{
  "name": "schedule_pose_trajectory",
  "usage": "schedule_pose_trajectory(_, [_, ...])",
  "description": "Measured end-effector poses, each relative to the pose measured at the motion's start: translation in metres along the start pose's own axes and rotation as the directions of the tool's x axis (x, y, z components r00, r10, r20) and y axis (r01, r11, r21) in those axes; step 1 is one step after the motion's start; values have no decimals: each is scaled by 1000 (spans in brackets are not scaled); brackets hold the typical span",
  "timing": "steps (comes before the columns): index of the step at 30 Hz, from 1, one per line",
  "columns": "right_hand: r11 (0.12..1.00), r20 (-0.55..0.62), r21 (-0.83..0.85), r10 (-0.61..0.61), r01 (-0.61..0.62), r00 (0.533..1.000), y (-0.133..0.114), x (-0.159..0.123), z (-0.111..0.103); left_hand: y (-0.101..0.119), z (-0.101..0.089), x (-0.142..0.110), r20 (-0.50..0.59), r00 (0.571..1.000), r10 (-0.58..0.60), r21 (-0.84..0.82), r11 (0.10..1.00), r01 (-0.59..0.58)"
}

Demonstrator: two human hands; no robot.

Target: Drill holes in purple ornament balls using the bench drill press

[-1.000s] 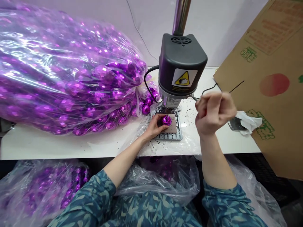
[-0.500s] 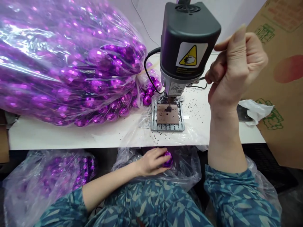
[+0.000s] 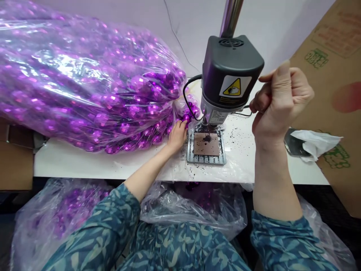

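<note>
My left hand (image 3: 177,135) reaches to the gathered mouth of a clear plastic bag (image 3: 93,86) of purple mirror balls. Its fingers stretch out and touch the loose purple balls (image 3: 186,117) there; the fingertips are partly hidden. On the right, my right hand (image 3: 282,99) is closed around the lever of a small black drill press (image 3: 232,71), and the fist covers most of that lever. Under the drill head, a brown square plate (image 3: 207,149) lies on the grey slotted base (image 3: 221,160), with dark shavings and a small hole in it.
Below the table edge hangs an open plastic bag (image 3: 194,214) with purple balls in it. Another bag of purple balls (image 3: 64,210) sits lower left. A phone (image 3: 293,143) lies under white tissue (image 3: 318,143), beside a large cardboard box (image 3: 344,143). Shavings litter the white table (image 3: 113,165).
My left hand took a purple ball off the plate, down to the bag below the table, and now is back up at the loose balls without it. My right hand has gripped the lever.
</note>
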State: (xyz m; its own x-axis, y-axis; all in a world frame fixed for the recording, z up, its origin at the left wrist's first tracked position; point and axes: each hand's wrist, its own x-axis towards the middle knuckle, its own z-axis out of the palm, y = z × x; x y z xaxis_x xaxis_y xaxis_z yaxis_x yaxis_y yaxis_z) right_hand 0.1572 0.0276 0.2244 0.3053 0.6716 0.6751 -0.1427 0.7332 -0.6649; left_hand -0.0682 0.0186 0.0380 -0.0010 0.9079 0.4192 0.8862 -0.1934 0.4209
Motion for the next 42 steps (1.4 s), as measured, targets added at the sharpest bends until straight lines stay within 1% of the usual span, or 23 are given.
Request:
schedule_pose_trajectory(1, [1000,1,7,-1,1,1000,1,0,0,-1,3,11,45,997,-63,37,997,61])
schedule_pose_trajectory(3, [1000,9,26,-5,5,1000,2,1,0,0,6,23,105,983,-150,80,987,142])
schedule_pose_trajectory(5, [999,15,40,-7,6,1000,2,1,-1,1,5,22,96,979,-181,33,983,178])
schedule_pose_trajectory(7, [999,20,45,-3,2,1000,2,0,-2,1,-1,14,4,983,-181,-132,975,180])
schedule_pose_trajectory(9, [999,27,43,0,-1,1000,1,-1,-3,2,-10,1,-109,971,-213,-398,905,153])
schedule_pose_trajectory(10, [999,33,43,1,-2,999,1,-1,-3,3,-15,-6,-137,958,-254,-542,828,142])
schedule_pose_trajectory(11, [999,36,45,2,-4,999,1,-1,-3,6,-21,-14,-126,944,-304,-677,722,142])
schedule_pose_trajectory(12, [999,38,47,4,-6,999,1,-1,-3,9,-26,-21,-71,933,-352,-792,589,162])
schedule_pose_trajectory(14, [998,34,59,9,-11,999,1,-2,-2,19,-36,-35,139,911,-388,-923,284,261])
schedule_pose_trajectory(16, [998,27,65,14,-16,1000,1,-2,-2,29,-44,-45,373,866,-334,-917,9,399])
schedule_pose_trajectory(17, [998,25,64,15,-16,1000,1,-2,-1,33,-47,-48,466,835,-292,-883,-91,461])
schedule_pose_trajectory(18, [998,23,60,14,-15,1000,1,-2,-1,36,-48,-50,534,806,-255,-845,-161,509])
schedule_pose_trajectory(20, [999,23,50,4,-5,1000,2,-3,-2,40,-48,-52,593,773,-226,-804,-217,554])
schedule_pose_trajectory(22, [999,25,38,-22,21,999,2,-4,-2,41,-43,-52,571,782,-249,-821,-199,535])
schedule_pose_trajectory(24, [999,40,5,-45,45,998,3,-5,-3,39,-36,-51,512,810,-285,-859,-152,489])
schedule_pose_trajectory(26, [998,62,-26,-52,54,997,3,-6,-4,39,-31,-50,491,826,-277,-870,-105,482])
schedule_pose_trajectory(28, [998,69,-31,-46,48,997,3,-7,-5,39,-28,-49,529,816,-231,-846,-76,527])
schedule_pose_trajectory(31, [999,60,-34,-34,36,998,2,-7,-5,41,-28,-48,580,792,-190,-813,-75,577])
schedule_pose_trajectory(33, [998,72,-49,-22,25,997,1,-7,-6,42,-27,-47,564,801,-201,-823,-58,565])
schedule_pose_trajectory(35, [998,94,-64,-2,8,996,0,-7,-6,39,-24,-46,515,828,-221,-847,18,531])
schedule_pose_trajectory(38, [996,98,-88,14,-6,995,1,-6,-6,33,-15,-44,398,880,-257,-870,198,452])
schedule_pose_trajectory(40, [996,85,-94,4,5,996,2,-4,-5,28,-8,-41,333,911,-243,-868,299,397])
schedule_pose_trajectory(42, [995,71,-104,-1,8,997,2,-3,-4,24,0,-36,302,931,-206,-860,363,360])
